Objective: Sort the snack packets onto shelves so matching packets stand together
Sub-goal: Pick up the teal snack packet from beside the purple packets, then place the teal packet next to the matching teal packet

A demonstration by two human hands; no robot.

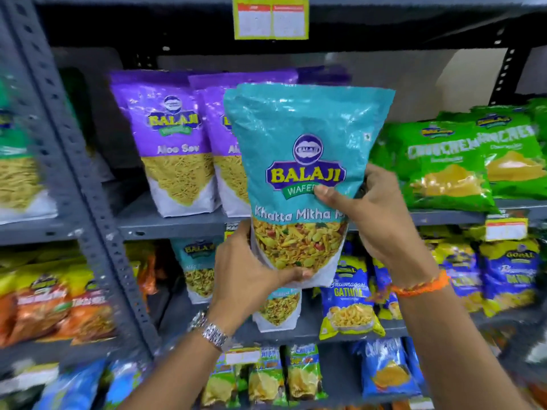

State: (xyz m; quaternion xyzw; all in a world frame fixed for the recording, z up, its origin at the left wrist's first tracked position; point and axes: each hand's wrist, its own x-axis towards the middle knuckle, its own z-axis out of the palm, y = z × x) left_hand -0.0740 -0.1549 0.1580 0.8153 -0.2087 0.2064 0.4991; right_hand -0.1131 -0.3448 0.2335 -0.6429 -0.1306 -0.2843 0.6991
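Note:
A teal Khatta Mitha packet (302, 134) is held upright in front of the shelves, with a second teal packet edge showing just behind its left side. My left hand (248, 273) grips its bottom left corner. My right hand (373, 214) clasps its right edge, thumb across the front. Behind it on the upper shelf (165, 223) stand purple Aloo Sev packets (171, 143). Matching teal packets (198, 267) stand on the shelf below, one (279, 309) directly under the held packet.
Green packets (444, 161) fill the upper shelf to the right. Blue Gathiya packets (349, 300) and orange packets (56, 309) sit on the middle level. A grey slotted upright (80, 179) divides the racks. Yellow price tags (270, 19) hang above.

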